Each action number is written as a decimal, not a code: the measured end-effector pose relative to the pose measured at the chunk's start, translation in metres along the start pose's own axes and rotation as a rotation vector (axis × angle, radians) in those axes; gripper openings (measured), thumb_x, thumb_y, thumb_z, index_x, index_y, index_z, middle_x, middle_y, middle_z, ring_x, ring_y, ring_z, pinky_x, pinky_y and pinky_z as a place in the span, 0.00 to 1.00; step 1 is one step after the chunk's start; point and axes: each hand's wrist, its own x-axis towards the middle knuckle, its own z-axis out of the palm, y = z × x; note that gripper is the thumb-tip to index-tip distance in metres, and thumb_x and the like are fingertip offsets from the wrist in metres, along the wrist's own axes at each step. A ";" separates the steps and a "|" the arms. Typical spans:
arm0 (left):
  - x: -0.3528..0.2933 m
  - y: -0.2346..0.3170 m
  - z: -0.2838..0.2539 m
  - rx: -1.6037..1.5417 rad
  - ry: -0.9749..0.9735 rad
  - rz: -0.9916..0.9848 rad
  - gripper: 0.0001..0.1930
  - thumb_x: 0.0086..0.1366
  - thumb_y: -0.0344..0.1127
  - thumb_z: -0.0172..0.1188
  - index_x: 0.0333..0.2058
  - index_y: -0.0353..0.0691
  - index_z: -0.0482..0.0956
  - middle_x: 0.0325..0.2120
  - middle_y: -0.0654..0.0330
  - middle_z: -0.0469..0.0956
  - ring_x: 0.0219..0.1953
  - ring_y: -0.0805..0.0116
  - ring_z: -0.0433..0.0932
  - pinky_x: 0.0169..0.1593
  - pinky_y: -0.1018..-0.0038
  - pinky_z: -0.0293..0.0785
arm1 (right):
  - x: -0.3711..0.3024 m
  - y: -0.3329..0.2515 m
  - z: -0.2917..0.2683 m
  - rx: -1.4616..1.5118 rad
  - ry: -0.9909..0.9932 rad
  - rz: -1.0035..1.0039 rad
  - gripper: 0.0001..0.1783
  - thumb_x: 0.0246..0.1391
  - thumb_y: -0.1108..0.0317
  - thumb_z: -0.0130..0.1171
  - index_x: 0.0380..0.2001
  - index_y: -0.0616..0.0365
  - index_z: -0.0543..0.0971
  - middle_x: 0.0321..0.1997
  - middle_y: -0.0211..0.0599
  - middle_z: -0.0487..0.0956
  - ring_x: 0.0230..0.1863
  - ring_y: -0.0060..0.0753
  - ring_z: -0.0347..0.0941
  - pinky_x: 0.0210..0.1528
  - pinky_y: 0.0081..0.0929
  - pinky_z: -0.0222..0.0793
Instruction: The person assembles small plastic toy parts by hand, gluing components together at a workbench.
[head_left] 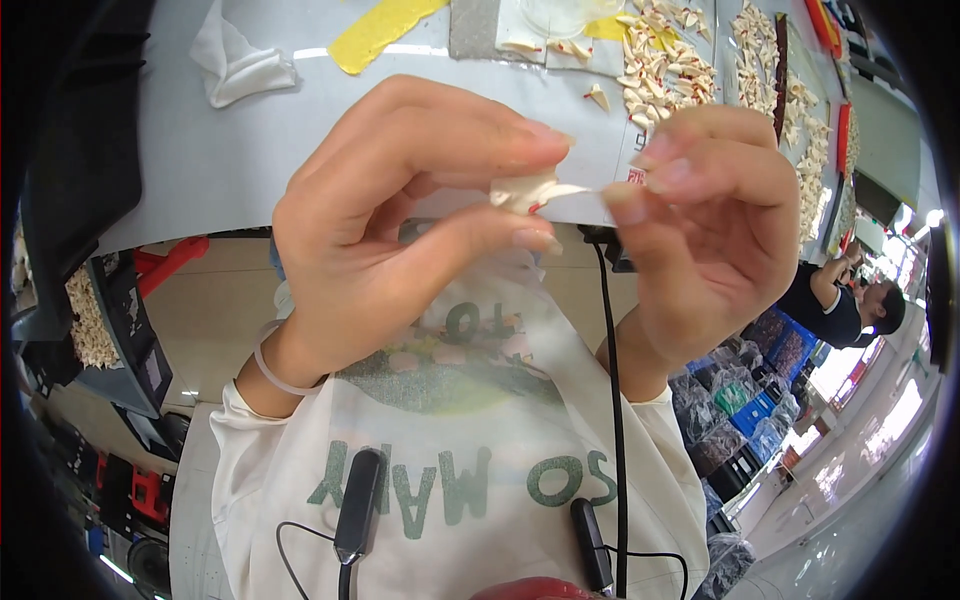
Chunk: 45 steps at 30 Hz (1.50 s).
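Observation:
In front of my chest, my left hand [400,190] pinches a small cream-coloured moulded piece [522,192] with a red mark between its thumb and fingers. A thin white strip [572,189] sticks out of the piece toward the right. My right hand [705,200] is bent round at the strip's far end, thumb and fingertips drawn together there. Its fingertips are slightly blurred, and the very end of the strip is hidden by the thumb. Beyond my hands, many similar cream pieces [668,75] with red marks lie heaped on the pale table [230,160].
A white cloth [235,60] and a yellow strip [385,32] lie on the table. One loose piece [598,96] rests beside the heap. A black cable [610,400] hangs in front of me. Bagged crates [740,400] and another person [835,300] are at the right.

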 end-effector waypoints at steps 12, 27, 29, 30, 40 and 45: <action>-0.032 0.030 -0.051 -0.006 0.332 0.033 0.18 0.48 0.27 0.61 0.38 0.30 0.68 0.39 0.45 0.68 0.33 0.67 0.73 0.35 0.81 0.72 | 0.024 0.004 0.069 -0.190 -0.242 -0.081 0.20 0.31 0.84 0.49 0.35 0.62 0.73 0.39 0.39 0.73 0.40 0.37 0.68 0.42 0.26 0.64; -0.044 0.043 -0.051 0.048 0.490 -0.050 0.23 0.43 0.36 0.66 0.36 0.30 0.69 0.29 0.57 0.70 0.28 0.68 0.74 0.30 0.82 0.71 | 0.028 -0.009 0.079 -0.050 -0.184 -0.126 0.10 0.33 0.85 0.53 0.26 0.65 0.73 0.33 0.42 0.73 0.34 0.35 0.71 0.36 0.23 0.67; -0.044 0.040 -0.053 0.029 0.429 -0.018 0.22 0.41 0.32 0.67 0.35 0.30 0.70 0.28 0.59 0.69 0.28 0.72 0.72 0.29 0.84 0.68 | 0.026 -0.022 0.075 0.198 -0.051 -0.028 0.10 0.34 0.87 0.52 0.25 0.67 0.73 0.33 0.45 0.73 0.33 0.34 0.71 0.36 0.23 0.68; -0.044 0.040 -0.053 0.026 0.426 -0.018 0.22 0.41 0.32 0.67 0.35 0.30 0.70 0.28 0.59 0.69 0.28 0.72 0.72 0.29 0.84 0.68 | 0.024 -0.028 0.074 0.240 -0.062 -0.104 0.11 0.33 0.89 0.53 0.26 0.68 0.73 0.32 0.46 0.73 0.33 0.33 0.71 0.35 0.22 0.68; -0.048 0.034 -0.050 0.018 0.341 0.060 0.20 0.39 0.25 0.67 0.33 0.30 0.71 0.27 0.59 0.69 0.26 0.78 0.67 0.29 0.87 0.62 | 0.012 -0.034 0.085 -0.030 -0.041 -0.317 0.13 0.28 0.87 0.59 0.24 0.64 0.76 0.29 0.43 0.74 0.27 0.29 0.71 0.28 0.17 0.68; -0.048 0.038 -0.041 -0.026 0.364 0.015 0.20 0.35 0.16 0.65 0.32 0.31 0.74 0.25 0.61 0.69 0.28 0.77 0.66 0.32 0.85 0.62 | -0.003 -0.041 0.082 -0.223 0.050 -0.306 0.13 0.26 0.85 0.59 0.24 0.63 0.76 0.27 0.40 0.74 0.25 0.32 0.71 0.25 0.20 0.67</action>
